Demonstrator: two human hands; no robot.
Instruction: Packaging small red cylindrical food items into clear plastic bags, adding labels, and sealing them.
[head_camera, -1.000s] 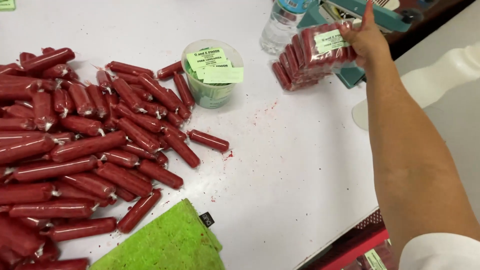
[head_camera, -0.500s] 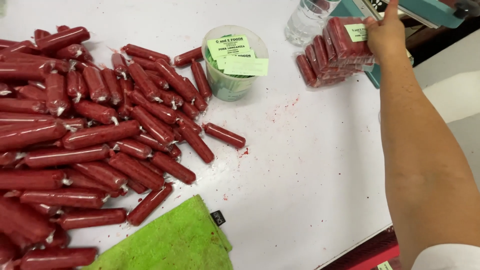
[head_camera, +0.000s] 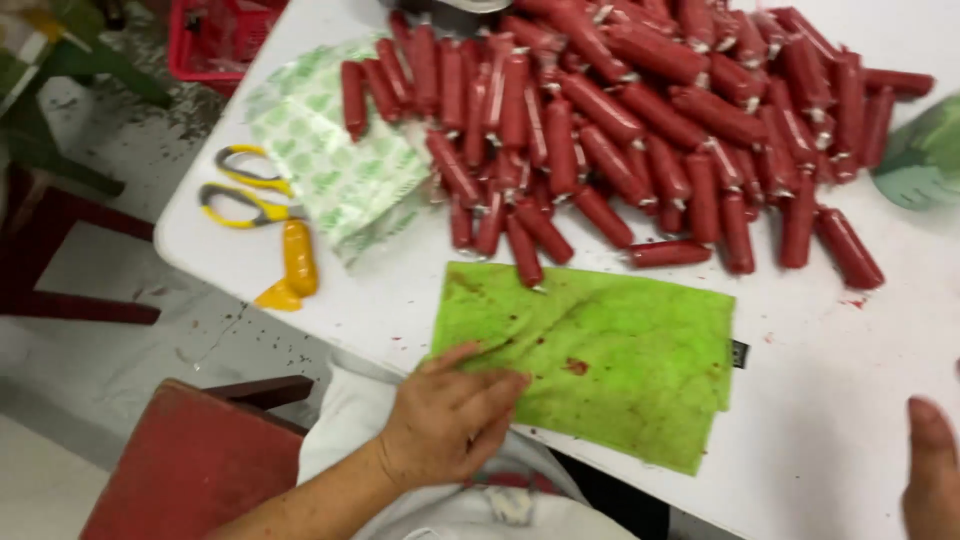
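Dozens of glossy red sausage sticks (head_camera: 640, 130) piled on the white table (head_camera: 840, 400), well beyond both hands. Left hand (head_camera: 450, 420) lies flat, fingers loosely spread, on the near-left corner of the green cloth (head_camera: 600, 350); gripping nothing. Cloth is soft, creased, red-stained: press evenly so it won't bunch. Right hand (head_camera: 930, 470) mostly out of frame, probably open and empty. Yellow-handled scissors (head_camera: 245, 190) far left.

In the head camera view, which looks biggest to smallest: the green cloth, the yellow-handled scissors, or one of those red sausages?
1. Green cloth, by far the largest.
2. Yellow-handled scissors.
3. One red sausage.
The last two look close in length, and the tilted view makes that ranking unsure.
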